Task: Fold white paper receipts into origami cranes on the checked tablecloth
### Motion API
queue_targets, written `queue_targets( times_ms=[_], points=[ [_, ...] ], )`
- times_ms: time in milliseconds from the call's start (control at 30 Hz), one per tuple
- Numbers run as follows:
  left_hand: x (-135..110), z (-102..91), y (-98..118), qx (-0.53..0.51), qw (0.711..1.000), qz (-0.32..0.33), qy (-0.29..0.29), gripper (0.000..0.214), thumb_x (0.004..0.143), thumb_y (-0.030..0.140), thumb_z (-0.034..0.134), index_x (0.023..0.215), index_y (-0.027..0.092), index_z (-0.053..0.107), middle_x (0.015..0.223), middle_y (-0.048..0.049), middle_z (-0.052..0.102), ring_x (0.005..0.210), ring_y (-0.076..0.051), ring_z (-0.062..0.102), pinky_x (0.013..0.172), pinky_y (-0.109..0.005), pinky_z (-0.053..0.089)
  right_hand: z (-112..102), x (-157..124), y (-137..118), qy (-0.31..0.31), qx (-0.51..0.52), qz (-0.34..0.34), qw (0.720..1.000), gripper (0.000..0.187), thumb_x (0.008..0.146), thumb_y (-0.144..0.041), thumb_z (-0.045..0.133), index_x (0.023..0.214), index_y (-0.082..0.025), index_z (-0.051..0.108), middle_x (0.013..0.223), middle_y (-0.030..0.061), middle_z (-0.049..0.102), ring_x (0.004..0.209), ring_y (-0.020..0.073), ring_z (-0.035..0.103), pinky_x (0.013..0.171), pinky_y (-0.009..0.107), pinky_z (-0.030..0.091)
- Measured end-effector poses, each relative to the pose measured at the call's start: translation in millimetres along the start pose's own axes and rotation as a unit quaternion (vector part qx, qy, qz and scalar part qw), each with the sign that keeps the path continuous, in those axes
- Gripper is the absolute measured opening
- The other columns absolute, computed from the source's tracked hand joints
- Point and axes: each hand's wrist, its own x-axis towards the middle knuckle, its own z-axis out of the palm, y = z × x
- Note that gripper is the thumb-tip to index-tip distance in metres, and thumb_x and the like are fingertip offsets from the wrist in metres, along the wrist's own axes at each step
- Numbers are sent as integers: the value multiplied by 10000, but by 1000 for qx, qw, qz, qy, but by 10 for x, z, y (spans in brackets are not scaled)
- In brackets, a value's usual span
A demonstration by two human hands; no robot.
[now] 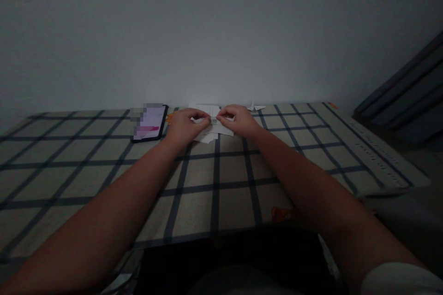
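My left hand (187, 124) and my right hand (238, 120) face each other over the checked tablecloth, fingertips pinched close together. Between them is a small piece of paper (213, 120), with printing on it, gripped at both sides. Several white paper sheets (206, 138) lie loosely stacked beneath and behind my hands. Just beyond my right hand rests a folded white paper crane (256, 107). The dim light hides the fine creases of the paper in my fingers.
A phone (149, 122) with a lit screen lies left of the papers. Beside it is a small orange item (169, 118). An orange wrapper-like thing (282, 214) sits near the front edge. The wall (221, 32) stands behind the table; a dark curtain (411, 97) hangs at right.
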Motion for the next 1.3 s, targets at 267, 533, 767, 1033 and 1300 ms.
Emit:
queue_targets(
  times_ms=[267,533,767,1033,1300],
  points=[
    [64,-18,-155,8,998,-10,60,263,757,385,658,857,174,779,842,-68,749,765,-195,658,756,-288,497,-33,-7,100,33,35,39,998,202,849,-310,586,858,-150,708,879,72,716,821,171,624,775,308,455],
    [151,-60,-172,-121,974,-131,137,245,742,354,660,887,179,750,851,-59,735,754,-179,638,682,-267,506,-61,9,212,77,130,123,981,209,827,-365,619,846,-167,681,851,56,693,784,165,605,712,302,471],
    [86,57,-89,-278,951,-137,-6,435,791,565,631,952,169,711,972,-91,726,816,-182,652,642,-254,528,-32,21,146,66,174,165,969,176,809,-344,656,836,-174,690,834,47,698,751,153,603,676,287,483],
    [63,65,-122,-231,965,-123,17,378,788,522,676,865,154,721,834,-73,727,686,-157,628,585,-241,490,-17,35,141,28,223,191,956,142,811,-291,669,884,-175,705,920,63,728,779,157,630,697,295,516],
    [127,75,-170,-311,933,-181,27,363,744,439,725,992,175,689,930,-67,729,705,-140,647,585,-226,487,-39,18,190,5,293,183,938,299,819,-203,554,1065,-204,723,1036,63,723,858,161,653,752,309,551]
  ],
)
